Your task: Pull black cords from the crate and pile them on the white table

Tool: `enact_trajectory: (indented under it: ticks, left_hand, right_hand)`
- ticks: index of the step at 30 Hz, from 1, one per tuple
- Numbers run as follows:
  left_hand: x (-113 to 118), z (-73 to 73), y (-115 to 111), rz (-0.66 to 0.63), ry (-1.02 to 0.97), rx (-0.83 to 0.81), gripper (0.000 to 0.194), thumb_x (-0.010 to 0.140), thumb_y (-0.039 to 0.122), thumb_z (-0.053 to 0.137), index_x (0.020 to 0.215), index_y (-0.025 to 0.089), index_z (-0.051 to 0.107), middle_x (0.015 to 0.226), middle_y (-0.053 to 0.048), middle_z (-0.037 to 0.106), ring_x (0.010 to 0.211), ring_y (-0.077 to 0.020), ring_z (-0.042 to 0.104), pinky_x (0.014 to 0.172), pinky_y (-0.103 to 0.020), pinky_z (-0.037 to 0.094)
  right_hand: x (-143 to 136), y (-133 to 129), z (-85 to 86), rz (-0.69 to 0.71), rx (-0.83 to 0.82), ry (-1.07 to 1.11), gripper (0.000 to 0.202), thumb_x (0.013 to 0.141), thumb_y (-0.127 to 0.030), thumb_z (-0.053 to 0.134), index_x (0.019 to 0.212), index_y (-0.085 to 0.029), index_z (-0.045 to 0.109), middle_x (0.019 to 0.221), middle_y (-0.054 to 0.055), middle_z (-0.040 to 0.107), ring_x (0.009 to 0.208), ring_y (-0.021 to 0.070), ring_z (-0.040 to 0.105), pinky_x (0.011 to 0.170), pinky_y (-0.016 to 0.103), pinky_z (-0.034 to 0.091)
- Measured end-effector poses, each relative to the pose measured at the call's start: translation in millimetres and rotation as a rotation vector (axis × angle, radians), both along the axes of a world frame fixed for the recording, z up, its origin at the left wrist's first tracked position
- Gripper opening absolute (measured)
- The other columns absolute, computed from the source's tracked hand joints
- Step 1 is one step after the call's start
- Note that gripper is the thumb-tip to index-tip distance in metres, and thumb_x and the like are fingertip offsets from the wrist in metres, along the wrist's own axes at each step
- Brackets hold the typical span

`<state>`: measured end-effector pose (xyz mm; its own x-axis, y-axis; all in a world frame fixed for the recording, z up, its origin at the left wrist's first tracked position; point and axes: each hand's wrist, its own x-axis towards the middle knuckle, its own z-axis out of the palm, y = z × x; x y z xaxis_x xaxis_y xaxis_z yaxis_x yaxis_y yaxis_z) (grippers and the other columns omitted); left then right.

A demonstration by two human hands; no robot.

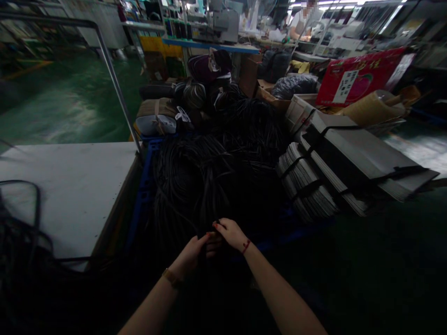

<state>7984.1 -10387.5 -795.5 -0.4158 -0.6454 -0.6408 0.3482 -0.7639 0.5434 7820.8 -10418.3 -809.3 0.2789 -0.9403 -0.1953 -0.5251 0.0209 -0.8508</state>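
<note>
Bundles of sheets [359, 146] lie beside the black strips [213, 163].

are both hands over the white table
No, the left hand and right hand are close together by the black strips, with the white table off to the left.

- Blue pallet [145, 163], just beyond left hand [193, 252]: heap of black straps [195, 174]; tied fabric bundles [157, 111] at far end.
- White tabletop [73, 179], left of left hand: loose black cords [26, 237], near side.
- Blue-edged table [223, 45], well beyond right hand [231, 231]: machine [225, 25].
- Green floor [70, 100] under pallet.
</note>
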Motion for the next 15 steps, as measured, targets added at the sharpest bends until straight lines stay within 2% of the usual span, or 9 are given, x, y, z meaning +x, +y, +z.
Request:
enact_trajectory:
  ticks: [2,5,6,8,9,11,13,15]
  left_hand:
    - [-5,8.9,0,0.001,0.031,-0.028,0.028,0.077,0.030,0.064,0.097,0.011,0.062,0.094,-0.014,0.068,0.082,-0.0207,0.065,0.074,-0.033,0.050]
    - [-4,30.4,-2,0.041,0.106,-0.077,0.022,0.079,0.031,0.062,0.089,0.011,0.062,0.071,-0.006,0.064,0.065,-0.0144,0.061,0.065,-0.029,0.049]
    - [2,39.5,-4,0.062,0.142,-0.100,0.020,0.081,0.031,0.060,0.086,0.012,0.061,0.064,-0.002,0.058,0.057,-0.0107,0.056,0.060,-0.026,0.047]
    - [20,59.5,-10,0.165,0.218,-0.150,0.015,0.083,0.027,0.057,0.081,0.013,0.058,0.055,0.005,0.046,0.044,-0.0040,0.042,0.047,-0.019,0.039]
    - [33,69.8,-15,0.247,0.263,-0.175,0.012,0.083,0.024,0.057,0.080,0.013,0.057,0.056,0.006,0.042,0.042,-0.0022,0.037,0.042,-0.017,0.033]
    - [61,88.4,-24,0.412,0.346,-0.216,0.010,0.084,0.019,0.054,0.076,0.014,0.054,0.056,0.007,0.039,0.041,-0.0018,0.033,0.038,-0.016,0.028]
    - [87,102.2,-31,0.506,0.397,-0.269,0.012,0.086,0.019,0.050,0.074,0.015,0.051,0.055,0.008,0.036,0.042,-0.0027,0.033,0.038,-0.017,0.028]
    - [103,110.0,-35,0.554,0.380,-0.313,0.012,0.087,0.017,0.047,0.076,0.015,0.051,0.053,0.008,0.034,0.041,-0.0031,0.032,0.036,-0.017,0.027]
  right_hand:
    - [14,-13,17.7,0.070,0.006,-0.112,0.033,0.087,-0.038,0.046,0.064,-0.016,0.055,0.074,0.001,0.058,0.070,0.0113,0.052,0.063,0.022,0.038]
    - [24,-31,41.8,0.111,0.132,-0.251,0.037,0.084,-0.046,0.050,0.065,-0.015,0.056,0.062,-0.002,0.055,0.058,0.0094,0.050,0.056,0.021,0.037]
    - [22,-37,47.3,0.115,0.170,-0.322,0.037,0.082,-0.049,0.051,0.071,-0.014,0.059,0.063,-0.001,0.057,0.058,0.0095,0.051,0.057,0.021,0.039]
    - [12,-46,50.7,0.065,0.203,-0.483,0.040,0.083,-0.051,0.048,0.092,-0.014,0.062,0.080,0.003,0.064,0.068,0.0113,0.059,0.063,0.023,0.044]
    - [4,-48,47.8,0.001,0.216,-0.506,0.041,0.086,-0.050,0.044,0.103,-0.015,0.060,0.091,0.006,0.066,0.074,0.0122,0.061,0.067,0.024,0.046]
    - [-10,-45,32.1,-0.146,0.266,-0.384,0.040,0.090,-0.043,0.037,0.111,-0.015,0.055,0.100,0.009,0.065,0.079,0.0137,0.064,0.070,0.027,0.048]
    - [-16,-32,6.9,-0.226,0.316,-0.165,0.033,0.089,-0.034,0.039,0.104,-0.013,0.059,0.095,0.011,0.067,0.079,0.0158,0.064,0.071,0.029,0.049]
    - [-8,-15,-21.4,-0.238,0.309,-0.068,0.025,0.084,-0.025,0.047,0.099,-0.012,0.062,0.097,0.012,0.067,0.090,0.0189,0.063,0.080,0.032,0.048]
